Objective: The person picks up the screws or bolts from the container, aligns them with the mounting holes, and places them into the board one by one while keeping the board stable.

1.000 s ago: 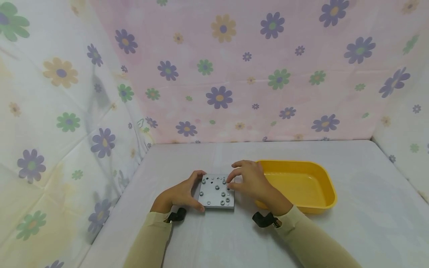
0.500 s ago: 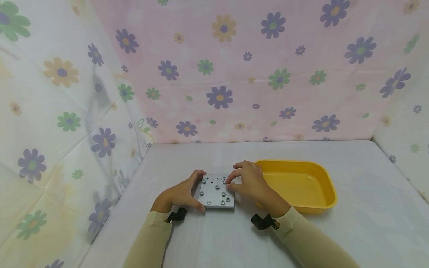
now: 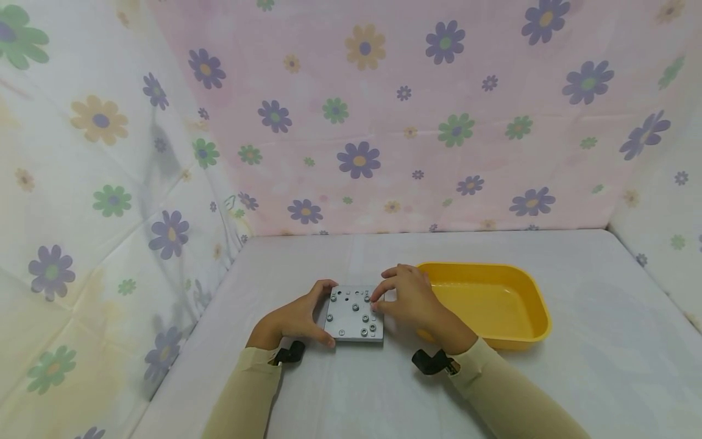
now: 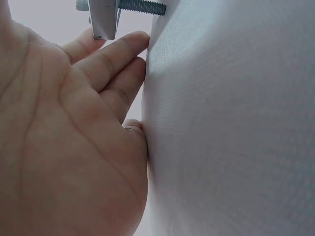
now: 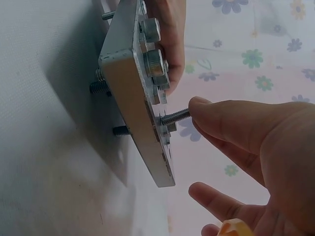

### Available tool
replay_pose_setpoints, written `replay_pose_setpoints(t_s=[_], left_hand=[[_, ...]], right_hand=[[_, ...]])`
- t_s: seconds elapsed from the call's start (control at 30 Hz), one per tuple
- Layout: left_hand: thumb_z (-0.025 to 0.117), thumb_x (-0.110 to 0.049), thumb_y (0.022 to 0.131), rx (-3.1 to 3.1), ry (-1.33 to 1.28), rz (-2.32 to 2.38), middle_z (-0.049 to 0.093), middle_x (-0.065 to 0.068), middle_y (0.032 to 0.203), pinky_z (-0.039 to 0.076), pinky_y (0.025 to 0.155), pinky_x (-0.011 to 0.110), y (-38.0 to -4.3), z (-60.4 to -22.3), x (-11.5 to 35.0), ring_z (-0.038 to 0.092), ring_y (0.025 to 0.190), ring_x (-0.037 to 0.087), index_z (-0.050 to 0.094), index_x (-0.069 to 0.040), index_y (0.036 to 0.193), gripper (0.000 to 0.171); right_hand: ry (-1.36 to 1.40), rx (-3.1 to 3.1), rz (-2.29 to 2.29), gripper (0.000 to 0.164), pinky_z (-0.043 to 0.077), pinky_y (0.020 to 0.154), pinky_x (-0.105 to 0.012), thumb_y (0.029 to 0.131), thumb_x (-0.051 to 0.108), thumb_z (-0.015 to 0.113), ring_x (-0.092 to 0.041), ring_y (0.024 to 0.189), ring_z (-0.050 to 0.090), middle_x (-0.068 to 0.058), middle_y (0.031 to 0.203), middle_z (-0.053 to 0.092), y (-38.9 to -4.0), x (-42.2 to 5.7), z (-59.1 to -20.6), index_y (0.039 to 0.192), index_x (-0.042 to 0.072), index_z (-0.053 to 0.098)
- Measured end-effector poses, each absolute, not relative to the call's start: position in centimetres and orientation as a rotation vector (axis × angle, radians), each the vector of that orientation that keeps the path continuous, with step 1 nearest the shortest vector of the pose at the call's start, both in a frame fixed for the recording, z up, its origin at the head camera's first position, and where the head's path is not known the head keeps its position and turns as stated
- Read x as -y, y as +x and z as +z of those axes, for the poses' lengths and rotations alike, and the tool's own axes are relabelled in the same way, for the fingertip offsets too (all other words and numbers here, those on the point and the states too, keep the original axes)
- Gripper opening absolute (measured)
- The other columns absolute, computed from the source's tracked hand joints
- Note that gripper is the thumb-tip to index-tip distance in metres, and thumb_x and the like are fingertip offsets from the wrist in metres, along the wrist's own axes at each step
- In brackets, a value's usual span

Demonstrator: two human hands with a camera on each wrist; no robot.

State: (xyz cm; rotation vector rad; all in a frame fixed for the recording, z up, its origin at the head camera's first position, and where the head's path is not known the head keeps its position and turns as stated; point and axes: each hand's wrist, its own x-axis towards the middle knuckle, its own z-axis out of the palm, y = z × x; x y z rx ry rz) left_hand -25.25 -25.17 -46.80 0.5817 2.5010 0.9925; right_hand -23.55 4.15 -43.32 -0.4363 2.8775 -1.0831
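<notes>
A square metal plate (image 3: pixel 345 320) with holes and several socket-head bolts is propped over the white table. My left hand (image 3: pixel 298 314) spans its left side, index finger at the far corner and thumb at the near corner, gripping it. Threaded bolt ends (image 5: pixel 120 130) stick out below the plate in the right wrist view. My right hand (image 3: pixel 411 299) pinches a bolt (image 5: pixel 175 117) between thumb and index finger over the plate's right side. This bolt's threaded tip leans at a hole; its head is hidden by the fingertips. In the left wrist view, one bolt shank (image 4: pixel 142 7) reaches toward the cloth.
A yellow tray (image 3: pixel 540 292) stands right of the plate, partly behind my right hand and wrist. White cloth (image 3: pixel 351 390) covers the table. Flower-patterned curtains (image 3: pixel 312 140) enclose the back and sides.
</notes>
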Motion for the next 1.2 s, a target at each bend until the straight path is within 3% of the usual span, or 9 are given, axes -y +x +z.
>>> replay_pose_setpoints(t_s=[0.3, 0.57, 0.87, 1.2], left_hand=[[0.099, -0.044, 0.056, -2.501, 0.580, 0.998, 0.036, -0.007, 0.161, 0.018, 0.128, 0.050, -25.40, -46.88, 25.25, 0.029, 0.152, 0.015, 0.024, -0.031, 0.154, 0.124], [0.099, -0.043, 0.056, -2.484, 0.587, 1.007, 0.036, -0.002, 0.162, 0.016, 0.128, 0.052, -25.23, -46.77, 25.30, 0.028, 0.153, 0.020, 0.023, -0.024, 0.155, 0.127], [0.099, -0.043, 0.056, -2.505, 0.594, 0.990, 0.036, -0.005, 0.161, 0.018, 0.128, 0.049, -25.29, -46.82, 25.16, 0.029, 0.153, 0.016, 0.023, -0.025, 0.155, 0.126], [0.099, -0.043, 0.055, -2.503, 0.567, 0.996, 0.035, -0.006, 0.161, 0.018, 0.128, 0.050, -25.18, -46.77, 25.06, 0.029, 0.152, 0.016, 0.025, -0.030, 0.153, 0.123]], right_hand=[[-0.431, -2.873, -1.083, 0.014, 0.017, 0.124, -0.059, 0.085, 0.033, 0.085, -0.032, 0.152, 0.028, 0.002, 0.142, 0.062, -23.48, -4.05, -43.05, 0.079, 0.043, 0.078], [-0.424, -2.873, -1.084, 0.013, 0.017, 0.125, -0.060, 0.084, 0.033, 0.086, -0.032, 0.151, 0.030, 0.000, 0.141, 0.063, -23.46, -3.92, -43.34, 0.078, 0.042, 0.079], [-0.427, -2.892, -1.081, 0.013, 0.018, 0.124, -0.059, 0.084, 0.033, 0.087, -0.031, 0.151, 0.032, -0.001, 0.141, 0.064, -23.70, -4.17, -43.60, 0.077, 0.041, 0.078], [-0.445, -2.911, -1.021, 0.013, 0.011, 0.124, -0.068, 0.083, 0.036, 0.087, -0.033, 0.152, 0.031, 0.000, 0.140, 0.064, -23.47, -4.22, -43.41, 0.076, 0.041, 0.077]])
